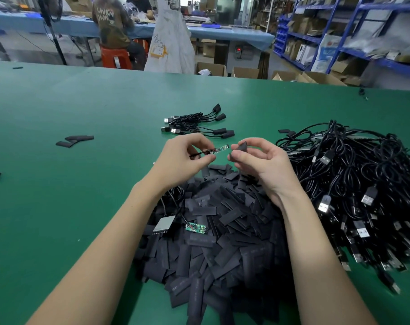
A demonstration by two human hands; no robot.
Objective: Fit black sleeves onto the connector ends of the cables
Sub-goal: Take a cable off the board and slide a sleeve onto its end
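My left hand [184,156] pinches a black cable just behind its bare circuit-board end [220,148], which points to the right. My right hand [260,160] pinches a black sleeve [238,150] between thumb and fingers, its mouth a short gap from the board's tip. Below both hands lies a big heap of flat black sleeves [222,242]. A second cable's green board [195,228] rests on that heap. A small bundle of cables with sleeves fitted [197,124] lies beyond the hands.
A large tangle of black USB cables [351,184] fills the right side of the green table [70,207]. Loose sleeves [75,140] lie at the left. A small grey plate [163,225] sits at the heap's left edge. People work at a blue bench behind.
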